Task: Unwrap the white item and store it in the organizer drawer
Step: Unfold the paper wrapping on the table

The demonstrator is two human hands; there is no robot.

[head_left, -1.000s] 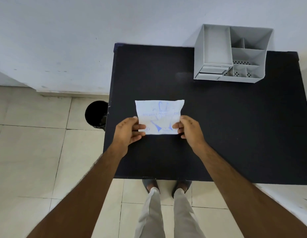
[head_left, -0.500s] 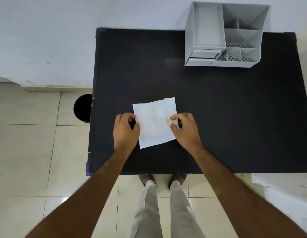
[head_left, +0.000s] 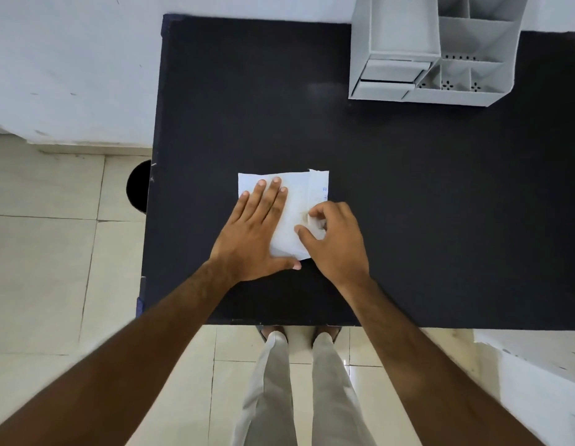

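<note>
On the black table [head_left: 408, 220], my left hand [head_left: 254, 233] pressed the white item [head_left: 296, 201] flat, fingers spread; my right hand [head_left: 334, 239] pinched its flap, best peeled slowly.

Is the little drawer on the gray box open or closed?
Open a little. The drawer on the gray organizer sticks out past the front, with a dark gap showing along it. What is inside cannot be seen.

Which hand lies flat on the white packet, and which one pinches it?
The left hand lies flat, fingers spread, pressing the white packet onto the black table. The right hand is curled, its thumb and fingers pinching a flap at the packet's right side.
</note>
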